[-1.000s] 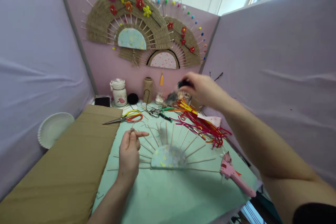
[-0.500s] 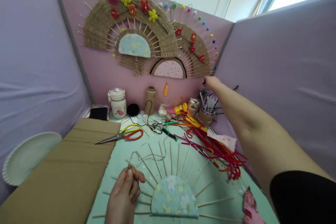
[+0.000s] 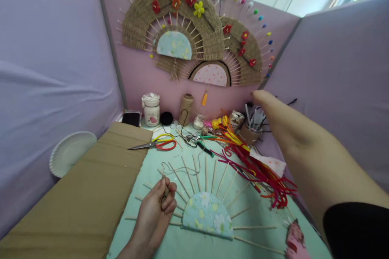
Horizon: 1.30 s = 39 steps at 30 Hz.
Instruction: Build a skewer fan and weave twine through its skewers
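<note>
Thin cord runs from my left hand, whose fingers are closed on it above the left sticks of a half-round piece. That piece has blue floral fabric and wooden sticks fanning out over the mint table. My right hand is stretched far forward, near the pink back panel and above a brown pot of sticks and twigs. Its fingers are mostly hidden behind the hand, so what they hold cannot be made out.
Cardboard and scissors lie left. Behind stand a white jar and a twine spool. Red and yellow pipe cleaners spread at right, beside a pink glue gun. Woven fans hang on the panel.
The camera view has shifted, so the scene sits further right and slightly higher. My left hand has turned, with its fingers still closed. My right arm remains outstretched.
</note>
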### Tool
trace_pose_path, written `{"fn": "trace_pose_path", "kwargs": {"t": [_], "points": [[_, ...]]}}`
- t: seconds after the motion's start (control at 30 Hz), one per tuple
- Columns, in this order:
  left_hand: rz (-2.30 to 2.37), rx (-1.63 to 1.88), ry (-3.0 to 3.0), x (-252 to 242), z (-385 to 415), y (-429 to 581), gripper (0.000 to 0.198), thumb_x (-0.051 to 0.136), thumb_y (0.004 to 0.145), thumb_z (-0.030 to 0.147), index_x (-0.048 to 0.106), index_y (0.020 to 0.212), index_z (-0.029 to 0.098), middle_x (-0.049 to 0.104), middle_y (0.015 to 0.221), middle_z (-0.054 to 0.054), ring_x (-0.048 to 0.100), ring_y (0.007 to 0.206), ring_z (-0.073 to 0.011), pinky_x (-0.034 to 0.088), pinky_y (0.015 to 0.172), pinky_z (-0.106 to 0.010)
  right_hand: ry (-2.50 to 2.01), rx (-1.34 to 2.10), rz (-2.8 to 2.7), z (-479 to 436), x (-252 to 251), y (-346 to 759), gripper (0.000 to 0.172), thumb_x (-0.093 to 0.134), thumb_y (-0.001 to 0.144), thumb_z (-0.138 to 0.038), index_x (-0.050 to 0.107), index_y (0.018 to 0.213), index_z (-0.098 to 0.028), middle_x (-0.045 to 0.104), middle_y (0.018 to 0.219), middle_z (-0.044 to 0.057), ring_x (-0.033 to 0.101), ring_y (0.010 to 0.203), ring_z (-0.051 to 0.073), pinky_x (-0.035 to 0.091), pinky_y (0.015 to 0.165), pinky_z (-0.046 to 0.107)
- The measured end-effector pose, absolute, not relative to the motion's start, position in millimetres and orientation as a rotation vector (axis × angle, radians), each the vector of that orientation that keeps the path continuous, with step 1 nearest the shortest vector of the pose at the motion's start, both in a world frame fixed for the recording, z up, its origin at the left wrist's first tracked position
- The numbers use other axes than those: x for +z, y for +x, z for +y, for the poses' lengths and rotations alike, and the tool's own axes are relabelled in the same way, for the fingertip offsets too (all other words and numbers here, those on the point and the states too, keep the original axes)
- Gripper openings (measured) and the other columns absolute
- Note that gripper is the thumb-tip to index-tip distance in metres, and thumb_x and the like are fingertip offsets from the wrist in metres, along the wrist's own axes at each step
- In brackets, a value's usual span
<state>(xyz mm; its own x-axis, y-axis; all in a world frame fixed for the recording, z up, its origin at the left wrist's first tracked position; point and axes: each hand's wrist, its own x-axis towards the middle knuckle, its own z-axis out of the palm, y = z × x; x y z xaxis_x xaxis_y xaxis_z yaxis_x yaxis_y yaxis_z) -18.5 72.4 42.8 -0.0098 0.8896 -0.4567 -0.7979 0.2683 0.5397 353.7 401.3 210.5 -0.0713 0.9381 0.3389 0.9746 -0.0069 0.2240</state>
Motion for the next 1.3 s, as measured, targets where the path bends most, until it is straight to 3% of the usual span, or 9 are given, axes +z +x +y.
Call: {"fn": "trace_pose_path", "kwargs": {"t": [0.17, 0.3, 0.37, 0.47, 0.63, 0.77, 0.97, 1.07, 1.3], "points": [[0.803, 1.318, 0.102, 44.1, 73.1, -19.9, 0.015, 0.047, 0.090, 0.016, 0.054, 0.077, 0.012, 0.053, 0.068, 0.000, 0.027, 0.040, -0.0009, 0.026, 0.039, -0.016, -2.200, -0.615, -2.002, 394.4, 212.7, 336.5, 0.025, 0.061, 0.084, -0.017, 0.065, 0.108, -0.009, 0.064, 0.109, 0.020, 0.062, 0.100, 0.027, 0.047, 0.078, 0.036], [0.790, 1.284, 0.032, 48.3, 71.7, -19.7, 0.017, 0.046, 0.091, 0.014, 0.054, 0.077, 0.012, 0.054, 0.067, 0.000, 0.030, 0.039, -0.0011, 0.028, 0.039, -0.016, -2.034, -0.674, -1.968, 370.1, 218.1, 301.2, 0.034, 0.046, 0.092, -0.023, 0.061, 0.118, -0.008, 0.059, 0.119, 0.024, 0.057, 0.108, 0.028, 0.040, 0.080, 0.036], [0.766, 1.265, -0.007, 50.3, 71.3, -19.4, 0.017, 0.045, 0.091, 0.013, 0.053, 0.076, 0.013, 0.055, 0.066, 0.000, 0.035, 0.040, -0.0020, 0.031, 0.039, -0.016, -1.895, -0.661, -2.000, 345.6, 217.8, 270.5, 0.037, 0.042, 0.094, -0.027, 0.061, 0.119, -0.008, 0.060, 0.120, 0.023, 0.055, 0.109, 0.024, 0.038, 0.082, 0.033], [0.795, 1.250, -0.073, 52.4, 71.4, -19.2, 0.016, 0.044, 0.091, 0.012, 0.054, 0.078, 0.014, 0.062, 0.070, -0.004, 0.054, 0.050, -0.0070, 0.044, 0.048, -0.018, -1.447, -0.380, -2.065, 291.2, 211.8, 213.5, 0.031, 0.057, 0.086, -0.030, 0.069, 0.104, -0.007, 0.070, 0.098, 0.016, 0.060, 0.088, 0.018, 0.040, 0.076, 0.029], [0.785, 1.216, -0.101, 54.7, 69.7, -18.7, 0.019, 0.042, 0.093, 0.015, 0.054, 0.079, 0.014, 0.070, 0.088, -0.009, 0.069, 0.076, -0.0150, 0.054, 0.065, -0.025, -1.013, 0.098, -2.180, 183.9, 185.1, 140.0, 0.007, 0.066, 0.077, -0.020, 0.072, 0.081, -0.019, 0.070, 0.080, 0.002, 0.060, 0.073, 0.016, 0.043, 0.070, 0.028], [0.731, 1.226, -0.044, 53.7, 67.7, -17.2, 0.021, 0.041, 0.094, 0.017, 0.054, 0.077, 0.015, 0.070, 0.091, -0.010, 0.069, 0.087, -0.0170, 0.054, 0.074, -0.028, -0.925, 0.368, -2.261, 120.9, 142.5, 121.3, 0.010, 0.062, 0.081, -0.019, 0.069, 0.076, -0.022, 0.066, 0.076, 0.002, 0.060, 0.075, 0.017, 0.044, 0.071, 0.030], [0.739, 1.344, 0.092, 47.4, 67.0, -11.0, 0.016, 0.048, 0.091, 0.014, 0.054, 0.075, 0.014, 0.058, 0.061, 0.002, 0.055, 0.050, -0.0067, 0.044, 0.051, -0.017, -1.095, 0.565, -2.193, 73.6, 77.6, 110.5, 0.011, 0.059, 0.084, -0.017, 0.068, 0.082, -0.023, 0.065, 0.086, 0.004, 0.058, 0.086, 0.020, 0.042, 0.079, 0.034], [0.765, 1.355, 0.163, 47.0, 65.5, -8.3, 0.016, 0.051, 0.090, 0.016, 0.050, 0.074, 0.015, 0.062, 0.068, -0.001, 0.054, 0.052, -0.0068, 0.038, 0.047, -0.016, -1.110, 0.524, -2.135, 67.3, 59.3, 103.2, 0.008, 0.061, 0.082, -0.016, 0.065, 0.080, -0.023, 0.064, 0.091, 0.004, 0.057, 0.089, 0.020, 0.042, 0.080, 0.034], [0.836, 1.333, 0.266, 52.6, 60.6, -7.4, 0.018, 0.040, 0.094, 0.019, 0.046, 0.077, 0.017, 0.072, 0.090, -0.007, 0.064, 0.066, -0.0135, 0.044, 0.059, -0.024, -1.146, 0.661, -1.975, 64.9, 56.2, 105.9, 0.012, 0.056, 0.080, -0.015, 0.059, 0.071, -0.022, 0.062, 0.078, 0.002, 0.056, 0.077, 0.018, 0.042, 0.071, 0.031]]}}
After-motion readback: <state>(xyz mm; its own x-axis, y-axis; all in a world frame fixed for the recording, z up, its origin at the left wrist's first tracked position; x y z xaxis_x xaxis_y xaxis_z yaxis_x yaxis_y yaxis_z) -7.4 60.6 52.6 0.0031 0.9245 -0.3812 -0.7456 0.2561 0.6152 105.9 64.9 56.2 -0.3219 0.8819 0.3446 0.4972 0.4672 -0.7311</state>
